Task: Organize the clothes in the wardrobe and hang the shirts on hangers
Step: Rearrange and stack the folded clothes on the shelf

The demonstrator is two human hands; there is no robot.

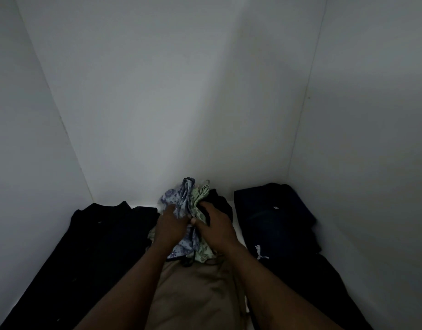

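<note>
Blue-flowered cloth (181, 198) and green-flowered cloth (201, 194) stand bunched together at the far middle of the white wardrobe shelf (239, 231), just beyond a beige garment (195, 294). The left hand (169, 226) grips the blue-flowered cloth and the right hand (217, 231) grips the green-flowered cloth, the two hands touching. A black garment (98, 246) lies left, a dark folded pile (276, 217) right.

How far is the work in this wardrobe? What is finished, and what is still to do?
Seemingly done: dark clothes lie flat on the left and a folded dark pile sits on the right. In hand: the left hand and right hand grip the crumpled floral clothes in the middle. Left: sorting those and the khaki garment; no hanger is in view, so hanging shirts seems not yet begun.
</note>
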